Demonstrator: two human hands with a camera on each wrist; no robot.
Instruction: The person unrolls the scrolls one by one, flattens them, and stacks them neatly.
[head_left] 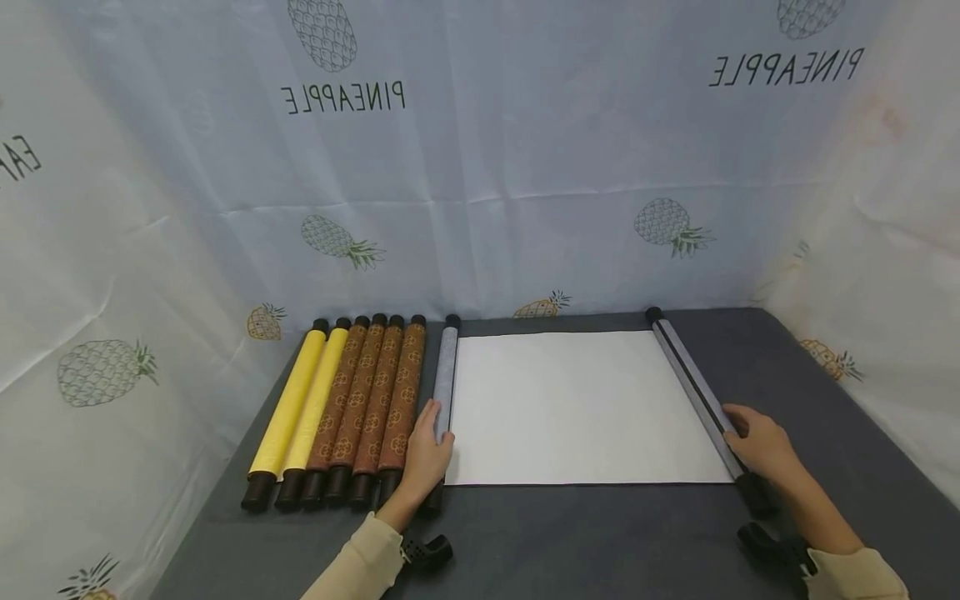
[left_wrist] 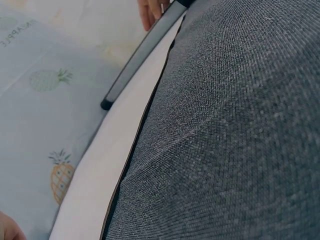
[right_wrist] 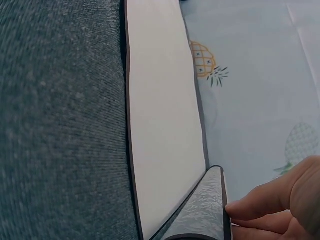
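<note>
A white scroll (head_left: 585, 408) lies spread on the dark surface (head_left: 570, 542).
The left hand (head_left: 427, 458) holds the left roller (head_left: 446, 367) between thumb and fingers; the right hand (head_left: 761, 443) touches the right roller (head_left: 682, 365), whether pinching cannot be told.

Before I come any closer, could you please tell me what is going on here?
A person's left hand rests on the left grey roll, and the right hand touches the right grey roll. Between the two, a white sheet lies spread out on the dark table. Further left, two yellow rolls and four brown patterned rolls lie side by side.
</note>
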